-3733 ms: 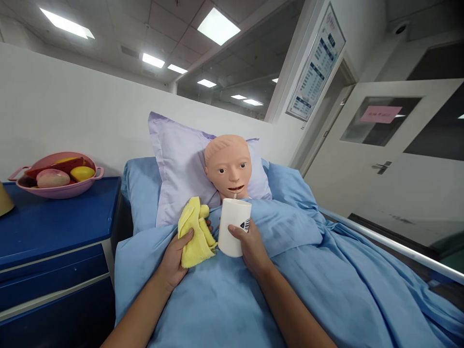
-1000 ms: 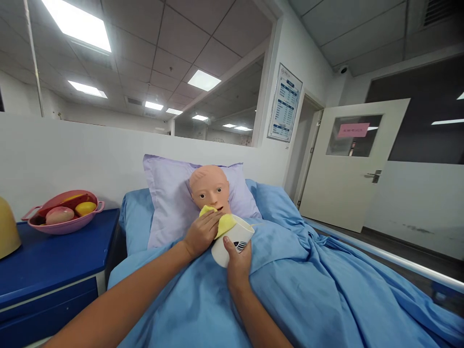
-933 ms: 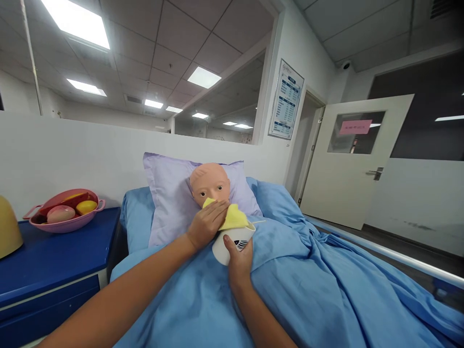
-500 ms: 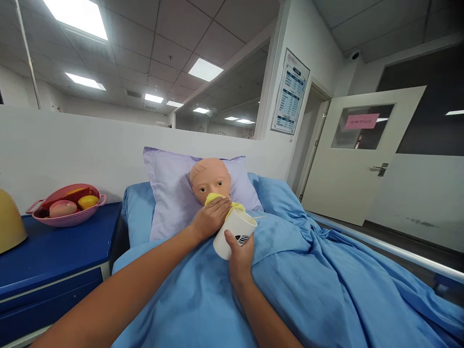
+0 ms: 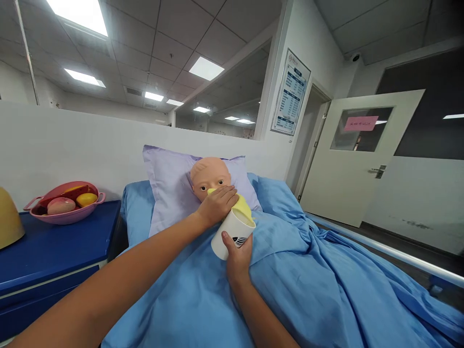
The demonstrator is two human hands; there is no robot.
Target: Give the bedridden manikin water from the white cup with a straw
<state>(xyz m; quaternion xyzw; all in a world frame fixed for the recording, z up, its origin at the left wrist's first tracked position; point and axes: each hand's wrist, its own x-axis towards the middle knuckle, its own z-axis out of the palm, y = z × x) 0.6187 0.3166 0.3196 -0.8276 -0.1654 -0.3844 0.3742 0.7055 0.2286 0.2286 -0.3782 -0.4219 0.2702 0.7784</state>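
Note:
A bald manikin head (image 5: 209,170) rests on a lilac pillow (image 5: 166,193), its eyes facing me. My left hand (image 5: 218,205) presses a yellow cloth (image 5: 243,208) over the manikin's mouth and nose area; the fingers lie closed on the cloth, which hangs down toward the right. Just below, my right hand (image 5: 238,253) grips a white cup (image 5: 226,237) with a black printed mark. The cup is tilted, its open rim turned up to the right, near the cloth's hanging end. What is inside it I cannot make out.
Blue bedding (image 5: 290,270) covers the bed, with a metal rail (image 5: 395,253) along the right side. On the left, a blue bedside cabinet (image 5: 72,241) carries a pink basket (image 5: 68,217) of fruit and a yellow rounded object (image 5: 10,220). A door (image 5: 358,183) stands ajar behind.
My left hand has slid a little up and right across the manikin's lower face with the cloth. More of the cloth now shows above the cup, which has barely moved.

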